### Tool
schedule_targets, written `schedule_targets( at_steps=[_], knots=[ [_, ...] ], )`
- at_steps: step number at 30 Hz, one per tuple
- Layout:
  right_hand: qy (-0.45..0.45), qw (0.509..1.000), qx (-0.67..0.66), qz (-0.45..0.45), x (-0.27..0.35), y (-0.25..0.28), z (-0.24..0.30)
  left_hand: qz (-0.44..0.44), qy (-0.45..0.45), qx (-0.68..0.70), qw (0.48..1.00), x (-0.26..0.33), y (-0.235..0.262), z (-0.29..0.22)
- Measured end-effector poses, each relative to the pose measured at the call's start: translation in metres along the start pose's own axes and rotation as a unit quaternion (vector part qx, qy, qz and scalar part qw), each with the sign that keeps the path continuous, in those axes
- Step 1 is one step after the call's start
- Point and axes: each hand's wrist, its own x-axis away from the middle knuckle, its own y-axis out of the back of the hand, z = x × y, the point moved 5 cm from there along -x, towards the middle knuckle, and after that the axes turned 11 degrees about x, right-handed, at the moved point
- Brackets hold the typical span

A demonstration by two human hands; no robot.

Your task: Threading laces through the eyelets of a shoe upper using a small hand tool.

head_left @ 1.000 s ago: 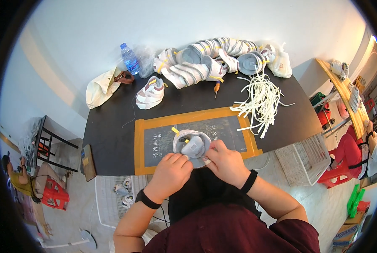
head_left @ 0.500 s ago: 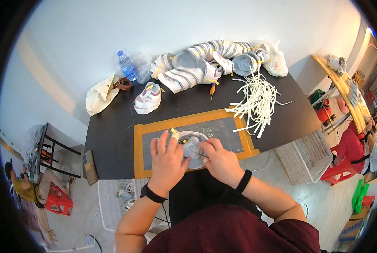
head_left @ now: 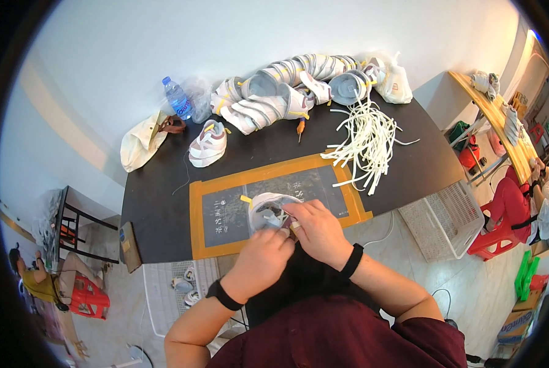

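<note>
A white and grey shoe upper (head_left: 263, 202) with a yellow pull tab lies over the near edge of a dark mat (head_left: 237, 208) framed in orange tape. My left hand (head_left: 267, 254) is closed on the upper's near side, fingers curled in. From the right, my right hand (head_left: 316, 228) pinches its rim, thumb and forefinger pressed together. A short pale strip shows by my right fingertips inside the opening. What lies between the two hands is partly hidden. Beyond the mat is a heap of pale laces (head_left: 366, 144).
Nested shoe uppers (head_left: 259, 110) line the back by the wall. A single shoe upper (head_left: 208, 144), a cloth bag (head_left: 142, 142), a water bottle (head_left: 177, 98) and an orange-handled awl (head_left: 301, 127) lie around. A phone (head_left: 129, 245) is at the left edge; a white crate (head_left: 443, 227) stands right.
My left hand has gone from spread fingers over the upper's left side to closed at its near side. The upper has turned and shifted, its opening now showing. The view has shifted slightly.
</note>
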Motion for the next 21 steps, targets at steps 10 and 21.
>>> schedule_targets(
  at_steps=[10, 21],
  knots=[
    [0.013, 0.989, 0.144, 0.035, 0.008, -0.028, -0.004, -0.044, -0.029, -0.071, 0.996, -0.067, 0.039, 0.057],
    [0.013, 0.992, 0.128, 0.019, 0.007, -0.029, -0.010, 0.078, 0.009, -0.120, 0.990, -0.091, 0.009, 0.079]
  ],
)
